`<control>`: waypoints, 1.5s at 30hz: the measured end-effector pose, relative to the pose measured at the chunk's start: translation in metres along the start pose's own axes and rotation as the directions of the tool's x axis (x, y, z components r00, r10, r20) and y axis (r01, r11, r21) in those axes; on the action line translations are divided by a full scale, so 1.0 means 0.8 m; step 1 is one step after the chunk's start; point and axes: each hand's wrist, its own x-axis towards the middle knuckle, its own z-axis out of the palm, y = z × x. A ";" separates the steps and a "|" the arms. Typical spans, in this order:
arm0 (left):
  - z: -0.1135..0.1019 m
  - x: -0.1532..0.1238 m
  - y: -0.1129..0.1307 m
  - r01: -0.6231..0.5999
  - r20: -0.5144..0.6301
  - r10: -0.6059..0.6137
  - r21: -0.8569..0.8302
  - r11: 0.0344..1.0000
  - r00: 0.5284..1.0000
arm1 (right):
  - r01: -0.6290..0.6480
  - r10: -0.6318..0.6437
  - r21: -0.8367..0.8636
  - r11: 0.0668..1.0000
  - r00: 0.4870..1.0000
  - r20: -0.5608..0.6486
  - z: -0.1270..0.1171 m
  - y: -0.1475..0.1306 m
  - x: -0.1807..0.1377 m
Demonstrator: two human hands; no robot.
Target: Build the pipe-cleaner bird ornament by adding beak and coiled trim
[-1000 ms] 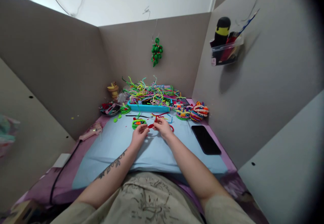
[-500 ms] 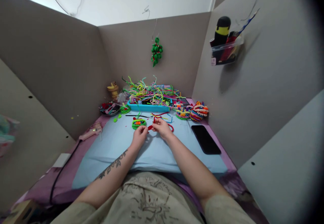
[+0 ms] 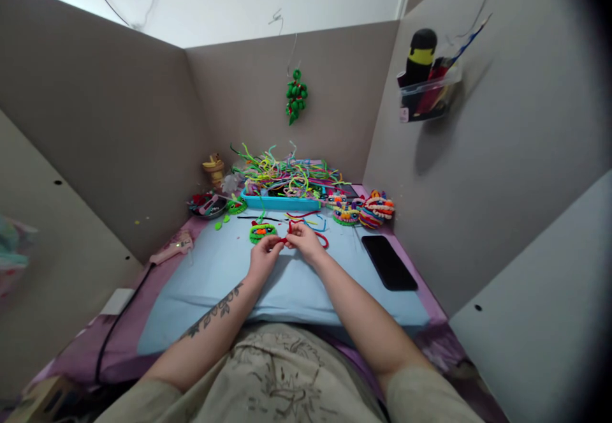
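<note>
A red pipe cleaner is pinched between my two hands over the pale blue mat. My left hand has its fingers closed on the bent end of it. Close beside, my right hand grips the same red piece, and a loose length curves out past its right side. Just behind my left hand sits a small green creature figure with an orange and blue middle. Several loose pipe cleaners in red, yellow and blue lie behind my right hand.
A blue tray heaped with pipe cleaners stands at the back. Colourful figures sit to its right, above a black phone. On the left lie a pink glue gun with a cord and a metal bowl. Grey panels surround the table.
My left hand has shifted slightly right and closer to my right hand, so less of the red pipe cleaner shows between them. Both hands keep their hold.
</note>
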 end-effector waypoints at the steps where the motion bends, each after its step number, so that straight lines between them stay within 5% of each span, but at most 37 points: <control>1: 0.000 -0.001 0.001 -0.002 0.002 0.002 0.003 1.000 1.000 | -0.001 0.001 -0.001 1.000 1.000 -0.002 0.000 -0.001 0.000; 17: 0.005 -0.006 0.012 0.053 0.015 -0.052 -0.095 0.994 0.999 | 0.054 -0.057 -0.040 0.998 0.996 -0.068 0.001 -0.003 0.000; 29: -0.004 0.005 0.000 0.092 -0.048 -0.103 -0.181 0.979 0.994 | 0.050 -0.028 -0.192 0.980 0.993 0.117 0.002 -0.006 -0.011; 45: -0.002 -0.002 0.009 0.065 -0.032 -0.070 -0.150 0.987 0.997 | 0.078 -0.057 -0.229 0.970 0.994 0.097 0.000 -0.003 -0.007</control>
